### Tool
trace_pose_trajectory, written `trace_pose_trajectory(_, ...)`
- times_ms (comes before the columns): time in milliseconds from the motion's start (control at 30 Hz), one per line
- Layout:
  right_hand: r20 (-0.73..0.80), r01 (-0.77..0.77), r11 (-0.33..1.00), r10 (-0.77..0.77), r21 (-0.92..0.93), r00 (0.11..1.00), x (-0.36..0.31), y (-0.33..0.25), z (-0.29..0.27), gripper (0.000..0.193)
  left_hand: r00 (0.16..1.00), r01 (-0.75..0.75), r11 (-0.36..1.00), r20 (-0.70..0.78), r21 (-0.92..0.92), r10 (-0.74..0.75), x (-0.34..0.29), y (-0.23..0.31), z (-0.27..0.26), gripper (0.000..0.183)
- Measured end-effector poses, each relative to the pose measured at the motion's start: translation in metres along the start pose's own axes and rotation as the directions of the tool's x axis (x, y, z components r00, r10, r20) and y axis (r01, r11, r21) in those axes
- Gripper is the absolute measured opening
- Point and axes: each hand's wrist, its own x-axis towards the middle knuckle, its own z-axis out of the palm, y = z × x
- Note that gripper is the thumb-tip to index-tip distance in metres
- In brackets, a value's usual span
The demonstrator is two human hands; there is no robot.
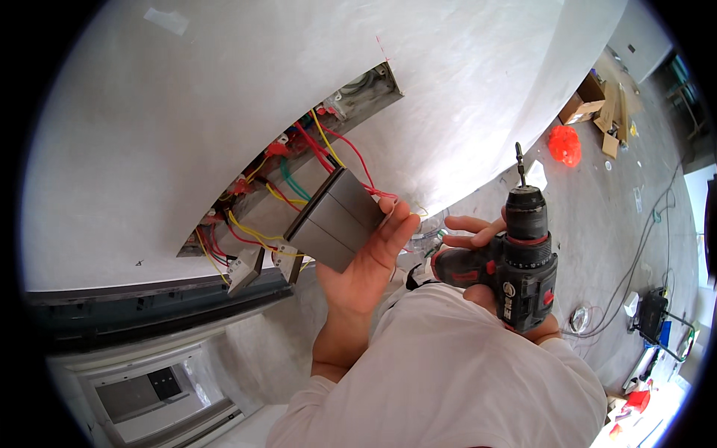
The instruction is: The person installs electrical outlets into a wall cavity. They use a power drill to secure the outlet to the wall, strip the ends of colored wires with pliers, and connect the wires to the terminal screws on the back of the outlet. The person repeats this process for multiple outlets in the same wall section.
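Note:
My left hand [360, 282] holds a dark grey wall switch panel [336, 216] from below and behind, palm up, with the fingers along its right edge. Red, yellow and green wires [293, 179] run from the panel's far side toward a long slot [362, 93] cut in the pale wall. A black and red cordless drill [527, 257] is in my right hand [474, 233], its driver bit [520, 163] pointing up and away. Some of the right hand's fingers stretch out beside the drill's body, and the rest are partly hidden. To the panel's left, two smaller wired modules [245, 270] hang out of the slot.
The pale wall [209, 97] fills the upper left. On the floor at right lie a red plastic bag [565, 145], an open cardboard box [582, 101] and a long cable [635, 261]. A black work light [652, 317] stands farther right. A framed opening [146, 392] shows at lower left.

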Motion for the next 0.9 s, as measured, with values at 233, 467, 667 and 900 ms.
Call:
trace_pose_trajectory(233,-0.120,0.038,0.998,-0.045,-0.058,0.992,0.007,0.004,0.009,0.077,0.999,0.031,0.999,-0.034,-0.036,-0.032,0.003,0.005,-0.008,0.042)
trace_pose_trajectory(467,0.058,0.423,0.849,-0.428,-0.318,0.902,0.033,0.032,0.001,0.096,0.900,-0.206,0.933,-0.317,0.294,0.299,0.001,-0.025,-0.014,0.044)
trace_pose_trajectory(667,-0.040,0.229,0.952,-0.241,-0.202,0.970,0.040,0.013,0.013,0.074,0.954,0.121,0.993,-0.277,-0.004,-0.117,-0.004,-0.014,0.021,0.036)
trace_pose_trajectory(900,0.079,0.304,0.808,-0.308,-0.504,0.948,0.053,-0.010,-0.001,0.050,0.863,0.353,0.928,-0.425,0.116,-0.275,-0.011,-0.014,0.022,0.037)
